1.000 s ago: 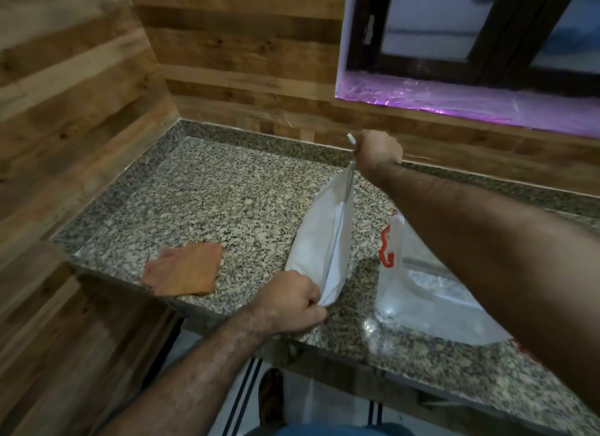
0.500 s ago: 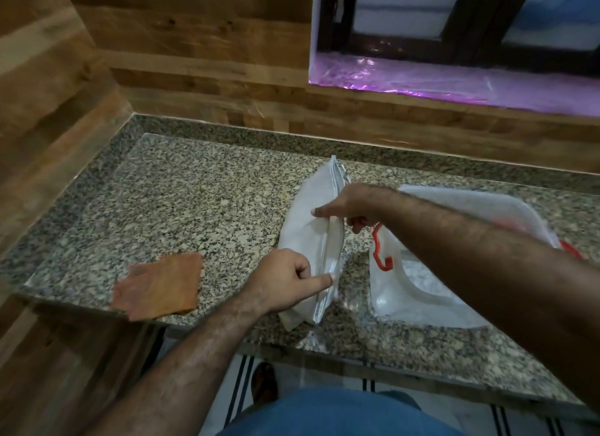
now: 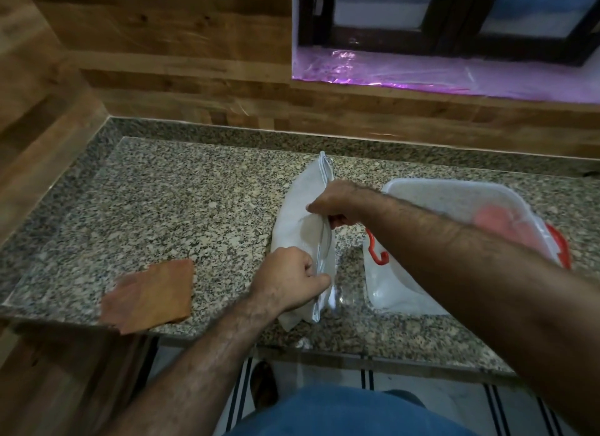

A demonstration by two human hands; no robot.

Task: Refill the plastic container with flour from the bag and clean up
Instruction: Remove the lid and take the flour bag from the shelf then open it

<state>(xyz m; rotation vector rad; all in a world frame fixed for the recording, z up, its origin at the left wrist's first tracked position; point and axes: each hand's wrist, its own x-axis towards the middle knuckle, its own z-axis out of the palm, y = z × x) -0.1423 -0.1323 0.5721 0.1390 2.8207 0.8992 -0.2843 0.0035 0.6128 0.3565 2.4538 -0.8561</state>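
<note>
1. Head view, far left: a wood-panelled wall [image 3: 42,88] meets the speckled granite counter [image 3: 181,208] at the corner.
2. A flat orange-brown cloth [image 3: 151,294] lies near the counter's front edge, well apart from the other things.
3. The left hand [image 3: 290,278] sits at the near end of the white flour bag [image 3: 297,214], fingers curled, pinching the bag's top seam between thumb and forefinger.
4. The bag lies on the counter, long axis running away from the person, its sealed strip turned up along the right side.
5. The right hand [image 3: 341,205] grips the same seam about halfway along the bag, fingers folded round the edge; the far end of the bag sticks out past it.
6. Just beside the bag on the right stands the clear plastic container [image 3: 428,201] with red-orange latches [image 3: 376,252]; the right forearm crosses in front of it. Something white shows low inside it, though how much I cannot tell.
7. Above, at the back right, a dark-framed window [image 3: 454,16] has a purple-lit sill [image 3: 422,75].
</note>
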